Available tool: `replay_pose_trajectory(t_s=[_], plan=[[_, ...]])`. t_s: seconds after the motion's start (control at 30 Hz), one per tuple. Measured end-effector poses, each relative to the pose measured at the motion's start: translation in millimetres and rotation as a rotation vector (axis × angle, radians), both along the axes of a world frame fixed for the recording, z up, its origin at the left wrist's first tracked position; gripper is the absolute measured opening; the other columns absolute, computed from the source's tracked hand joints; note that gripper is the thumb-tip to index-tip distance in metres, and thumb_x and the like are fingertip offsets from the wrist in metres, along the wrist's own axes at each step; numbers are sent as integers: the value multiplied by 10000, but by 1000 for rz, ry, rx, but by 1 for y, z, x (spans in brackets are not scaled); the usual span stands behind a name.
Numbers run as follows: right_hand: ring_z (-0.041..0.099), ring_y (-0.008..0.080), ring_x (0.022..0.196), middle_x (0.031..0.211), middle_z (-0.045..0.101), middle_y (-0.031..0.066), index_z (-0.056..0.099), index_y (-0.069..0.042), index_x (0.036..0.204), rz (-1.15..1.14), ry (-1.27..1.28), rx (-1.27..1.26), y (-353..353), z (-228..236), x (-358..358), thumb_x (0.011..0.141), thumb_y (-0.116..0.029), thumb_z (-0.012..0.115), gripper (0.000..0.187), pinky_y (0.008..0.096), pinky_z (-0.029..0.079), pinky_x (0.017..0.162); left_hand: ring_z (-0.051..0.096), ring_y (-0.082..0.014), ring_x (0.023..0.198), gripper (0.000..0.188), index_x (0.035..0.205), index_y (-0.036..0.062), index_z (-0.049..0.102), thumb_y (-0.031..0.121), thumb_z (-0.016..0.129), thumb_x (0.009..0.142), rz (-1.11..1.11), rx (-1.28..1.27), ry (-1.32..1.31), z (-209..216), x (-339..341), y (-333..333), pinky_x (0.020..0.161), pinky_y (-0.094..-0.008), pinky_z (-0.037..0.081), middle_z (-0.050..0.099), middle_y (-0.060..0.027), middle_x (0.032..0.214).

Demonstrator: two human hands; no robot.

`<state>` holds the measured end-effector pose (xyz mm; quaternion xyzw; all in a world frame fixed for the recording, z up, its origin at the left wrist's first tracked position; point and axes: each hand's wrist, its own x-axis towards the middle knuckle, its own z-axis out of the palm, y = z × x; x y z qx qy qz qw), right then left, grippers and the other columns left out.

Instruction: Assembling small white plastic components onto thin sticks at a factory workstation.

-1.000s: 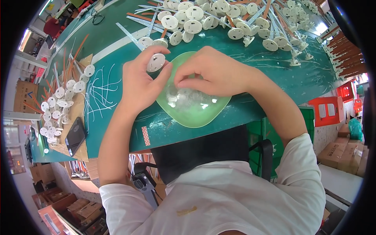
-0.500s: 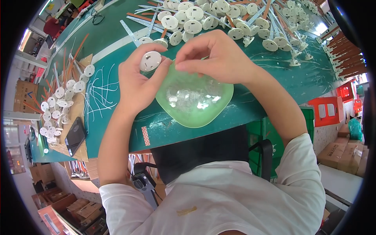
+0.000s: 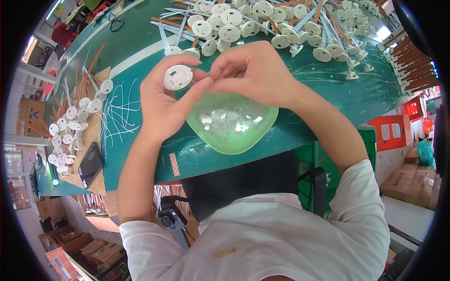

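Observation:
My left hand [image 3: 164,100] is closed around a part with a round white plastic disc [image 3: 178,77], slotted on its face. The disc sits between thumb and fingers, with the rest of the part hidden behind the hand. My right hand [image 3: 258,72] meets the left thumb and fingertips, its own thumb and fingers pinched together. Whatever lies in that pinch is too small or hidden to make out. Just below both hands stands a light green bowl [image 3: 229,140] holding small clear, shiny pieces [image 3: 234,119].
Many similar white disc parts with strips [image 3: 281,23] are heaped at the far side. More discs [image 3: 70,124] lie at left on cardboard, near a black phone [image 3: 90,165]. Thin white strands [image 3: 121,110] and a red-white patterned strip [image 3: 174,164] rest on the green table [image 3: 323,117].
My right hand has come down and left slightly, its fingertips now meeting the left thumb. In the left hand the white disc has turned and tilted a little.

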<state>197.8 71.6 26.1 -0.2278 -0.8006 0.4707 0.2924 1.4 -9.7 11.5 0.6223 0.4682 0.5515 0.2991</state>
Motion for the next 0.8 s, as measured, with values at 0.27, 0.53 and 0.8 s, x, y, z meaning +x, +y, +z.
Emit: replay_pose_trajectory(t_s=[0.27, 0.53, 0.8], plan=[[704, 108, 754, 803, 713, 57, 706, -4, 925, -60, 58, 125, -3, -2, -2, 824, -87, 770, 145, 241, 566, 699, 653, -96, 847, 278, 1051, 34, 651, -17, 773, 806, 68, 55, 59, 0, 0, 0, 797, -248, 511, 708, -49, 898], [723, 137, 753, 846, 721, 88, 705, 31, 960, -41, 104, 30, -7, -5, -5, 898, -62, 692, 113, 256, 583, 680, 646, -87, 850, 317, 1082, 36, 625, -11, 782, 811, 97, 84, -72, 2, -1, 0, 769, -242, 521, 709, -49, 900], [726, 146, 749, 836, 717, 89, 700, 41, 958, -38, 123, 59, -9, -6, -7, 904, -51, 684, 109, 259, 587, 672, 670, -110, 887, 317, 1088, 34, 602, -27, 766, 824, 90, 95, -145, -1, 0, 2, 788, -261, 544, 716, -66, 913]])
